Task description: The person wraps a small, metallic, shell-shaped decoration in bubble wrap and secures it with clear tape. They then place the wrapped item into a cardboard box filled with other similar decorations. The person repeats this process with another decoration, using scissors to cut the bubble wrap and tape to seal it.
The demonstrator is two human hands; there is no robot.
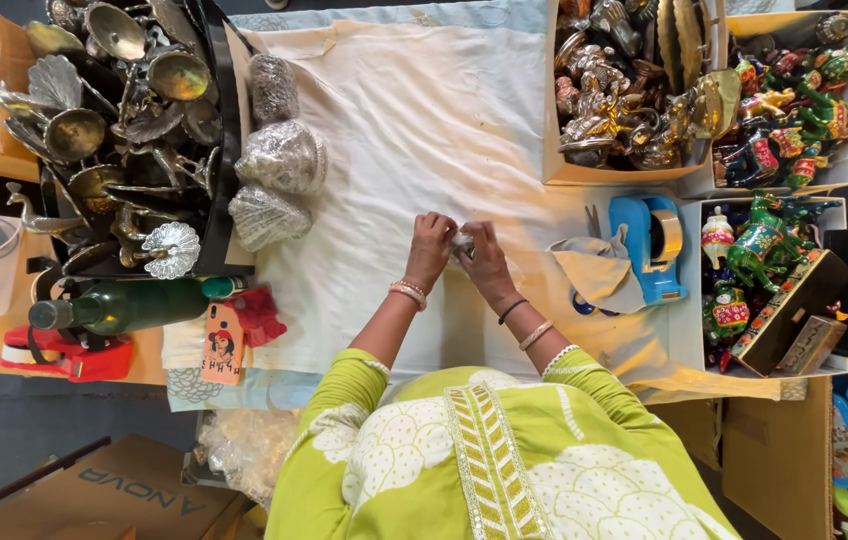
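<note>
Both hands, left (431, 240) and right (485, 250), pinch one small wrapped item (462, 241) over the cloth (414, 120). Keep your fingertips close and the wrap taut.

Lime-green tunic with large white scalloped motifs, gold embroidered band down its middle, white-trimmed sleeve cuffs, left hand (431, 247) with pink and white bangles, right hand (485, 262) with a thin dark band and perhaps a pale bangle

Bare white cloth (424, 130) on the desk lay open ahead, hemmed by wrapped bundles (279, 160) (left) and a blue tape dispenser (649, 245) right.
</note>
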